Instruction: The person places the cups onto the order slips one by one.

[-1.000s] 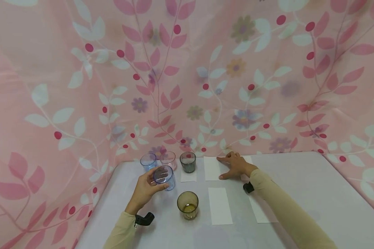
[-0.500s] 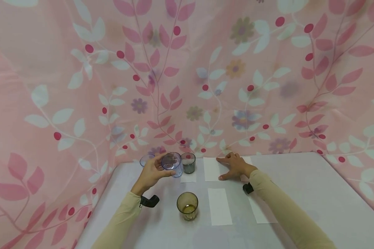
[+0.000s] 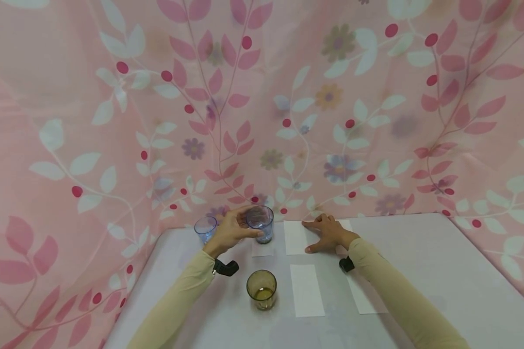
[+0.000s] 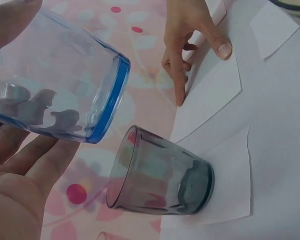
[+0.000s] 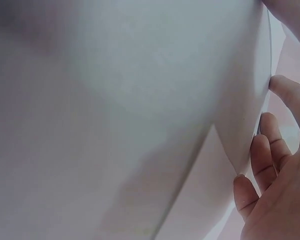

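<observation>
In the head view my left hand (image 3: 230, 232) grips a clear blue-rimmed glass (image 4: 65, 80) between thumb and fingers. The held glass overlaps a smoky grey glass (image 4: 160, 175) there; the left wrist view shows the two apart, with the grey one standing on a white paper piece (image 4: 235, 185). My right hand (image 3: 329, 233) rests at the back of the table with thumb and index finger spread, their tips on a white paper sheet (image 3: 293, 237). Another blue glass (image 3: 205, 230) stands left of my left hand. The pink glass is mostly hidden behind that hand.
An olive-yellow glass (image 3: 262, 291) stands nearer the front. To its right lie a white paper strip (image 3: 307, 291) and another strip (image 3: 367, 295), partly under my right forearm. A pink floral curtain (image 3: 262, 121) hangs at the table's back edge.
My left hand has carried the blue glass rightward and back, from in front of the pink glass to the grey glass. My right hand has stayed in place.
</observation>
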### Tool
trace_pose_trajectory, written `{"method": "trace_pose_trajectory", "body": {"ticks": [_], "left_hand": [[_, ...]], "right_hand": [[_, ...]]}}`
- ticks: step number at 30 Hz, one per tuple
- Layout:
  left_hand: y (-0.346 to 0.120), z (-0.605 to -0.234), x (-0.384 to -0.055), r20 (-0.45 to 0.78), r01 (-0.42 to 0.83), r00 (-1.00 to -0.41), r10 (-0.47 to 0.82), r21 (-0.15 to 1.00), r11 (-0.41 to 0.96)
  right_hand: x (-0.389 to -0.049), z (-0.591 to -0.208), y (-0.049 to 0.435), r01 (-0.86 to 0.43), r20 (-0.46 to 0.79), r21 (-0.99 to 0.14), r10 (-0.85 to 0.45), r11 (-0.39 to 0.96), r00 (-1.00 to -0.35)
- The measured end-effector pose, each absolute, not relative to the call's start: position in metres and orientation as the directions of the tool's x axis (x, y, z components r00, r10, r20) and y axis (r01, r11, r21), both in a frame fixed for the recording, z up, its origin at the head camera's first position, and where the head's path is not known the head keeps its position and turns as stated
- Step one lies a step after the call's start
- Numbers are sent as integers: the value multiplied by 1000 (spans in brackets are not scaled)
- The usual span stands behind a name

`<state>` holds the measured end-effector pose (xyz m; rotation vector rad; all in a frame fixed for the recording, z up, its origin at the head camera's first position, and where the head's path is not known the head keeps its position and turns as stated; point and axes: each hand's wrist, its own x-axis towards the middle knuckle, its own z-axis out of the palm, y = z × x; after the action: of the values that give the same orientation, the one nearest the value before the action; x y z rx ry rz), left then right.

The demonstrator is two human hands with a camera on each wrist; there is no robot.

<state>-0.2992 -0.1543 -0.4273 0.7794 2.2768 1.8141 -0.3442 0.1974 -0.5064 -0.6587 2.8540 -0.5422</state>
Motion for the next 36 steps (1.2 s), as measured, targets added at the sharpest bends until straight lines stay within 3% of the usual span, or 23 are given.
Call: {"method": "trace_pose_trajectory", "body": {"ticks": [6, 16, 29, 36], "left_hand": [[-139, -428, -309, 168, 265, -862, 478, 954, 142], [-115, -432, -326, 190, 255, -805, 563, 966, 40], [-87, -442, -336, 112, 204, -791, 602, 975, 87], [-80, -443, -335, 74, 201, -822, 564, 965, 168]], "right_hand": [[-346, -508, 199, -379, -85, -368, -437, 849, -896], [-346, -508, 198, -386, -70, -378, -441, 842, -895], [-344, -504, 196, -347, -98, -390, -413, 853, -905], [-346, -507, 196, -363, -103, -372, -427, 854, -899]]}}
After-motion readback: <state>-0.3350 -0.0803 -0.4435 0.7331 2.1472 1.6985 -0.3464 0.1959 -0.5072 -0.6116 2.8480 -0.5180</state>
